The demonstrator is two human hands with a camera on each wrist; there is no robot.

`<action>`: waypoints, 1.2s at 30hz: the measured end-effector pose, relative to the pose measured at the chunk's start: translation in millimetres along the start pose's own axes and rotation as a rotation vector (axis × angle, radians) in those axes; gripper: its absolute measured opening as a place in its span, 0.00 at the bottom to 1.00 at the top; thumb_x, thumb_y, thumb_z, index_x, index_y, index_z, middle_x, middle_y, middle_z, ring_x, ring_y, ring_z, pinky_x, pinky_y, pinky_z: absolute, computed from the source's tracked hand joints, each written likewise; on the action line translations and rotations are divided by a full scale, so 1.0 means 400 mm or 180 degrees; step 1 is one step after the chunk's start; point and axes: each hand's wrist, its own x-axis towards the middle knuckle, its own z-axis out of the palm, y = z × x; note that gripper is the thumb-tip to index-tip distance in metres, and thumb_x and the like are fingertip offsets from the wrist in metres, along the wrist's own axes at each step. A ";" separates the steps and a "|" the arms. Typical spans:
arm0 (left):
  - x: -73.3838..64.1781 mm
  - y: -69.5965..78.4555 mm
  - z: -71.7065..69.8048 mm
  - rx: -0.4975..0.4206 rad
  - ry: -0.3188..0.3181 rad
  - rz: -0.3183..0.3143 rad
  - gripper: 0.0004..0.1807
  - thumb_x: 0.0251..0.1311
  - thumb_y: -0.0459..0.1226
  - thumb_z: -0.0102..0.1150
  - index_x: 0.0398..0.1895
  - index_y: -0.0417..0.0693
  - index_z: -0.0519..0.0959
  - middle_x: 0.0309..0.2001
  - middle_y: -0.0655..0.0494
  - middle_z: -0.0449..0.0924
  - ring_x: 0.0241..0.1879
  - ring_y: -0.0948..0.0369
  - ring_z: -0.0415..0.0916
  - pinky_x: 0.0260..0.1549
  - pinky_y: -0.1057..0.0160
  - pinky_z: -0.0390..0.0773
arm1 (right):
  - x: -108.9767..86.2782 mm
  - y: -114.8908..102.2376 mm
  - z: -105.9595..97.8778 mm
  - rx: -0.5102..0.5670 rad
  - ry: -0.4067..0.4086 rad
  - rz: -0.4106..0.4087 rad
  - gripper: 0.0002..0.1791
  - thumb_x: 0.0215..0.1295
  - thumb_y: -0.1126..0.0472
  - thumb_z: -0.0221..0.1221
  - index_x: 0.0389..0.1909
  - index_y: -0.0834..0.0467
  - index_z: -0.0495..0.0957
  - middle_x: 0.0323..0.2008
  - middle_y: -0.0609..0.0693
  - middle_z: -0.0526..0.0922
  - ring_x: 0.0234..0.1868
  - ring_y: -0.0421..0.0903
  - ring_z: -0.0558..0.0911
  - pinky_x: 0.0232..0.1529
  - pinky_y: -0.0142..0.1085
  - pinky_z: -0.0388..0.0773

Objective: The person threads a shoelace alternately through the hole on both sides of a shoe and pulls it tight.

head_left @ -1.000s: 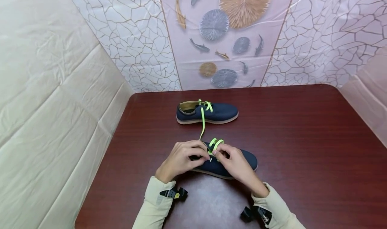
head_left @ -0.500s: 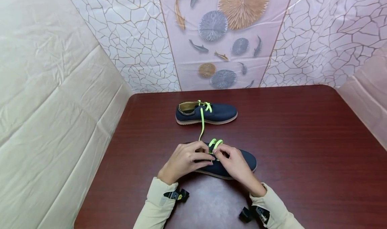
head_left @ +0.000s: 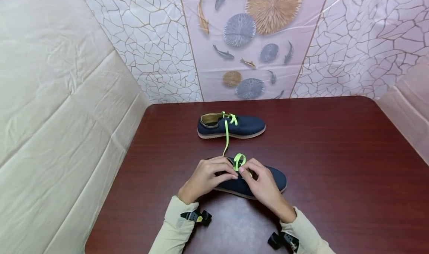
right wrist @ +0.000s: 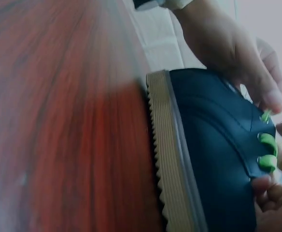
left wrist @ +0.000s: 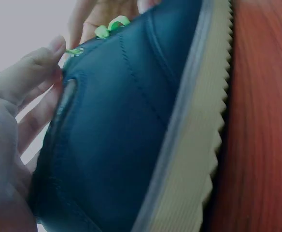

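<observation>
A navy shoe (head_left: 276,177) with a tan sole stands upright on the table, toe to the right. Its neon-green shoelace (head_left: 236,164) rises in a loop above the eyelets. My left hand (head_left: 211,175) reaches over the heel side and pinches the lace at an eyelet, where a short green end (right wrist: 265,115) shows at its fingertips in the right wrist view. From the toe side, my right hand (head_left: 264,183) pinches the lace at the base of the loop, its fingertips close to the left ones. Both hands partly cover the shoe's opening and lacing.
Behind stands a second navy shoe (head_left: 249,126), also green-laced, one loose lace (head_left: 226,136) trailing toward the near shoe. Both are on a dark red-brown wooden table (head_left: 335,153). Pale cloth (head_left: 67,135) hangs at the left, and a patterned backdrop (head_left: 248,71) rises beyond the table.
My left fingers have come slightly right, closer to the right hand, and now cover the pale lace tip seen before. Two lace loops side by side have become one rounder loop. The shoes stay put.
</observation>
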 end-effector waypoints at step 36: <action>-0.031 -0.035 -0.079 -0.4271 0.1172 0.0729 0.05 0.73 0.32 0.62 0.44 0.40 0.86 0.38 0.51 0.89 0.36 0.59 0.89 0.40 0.65 0.86 | -0.011 0.022 0.017 -0.0082 0.0346 -0.0488 0.10 0.64 0.68 0.69 0.36 0.48 0.84 0.43 0.42 0.77 0.24 0.36 0.68 0.25 0.30 0.69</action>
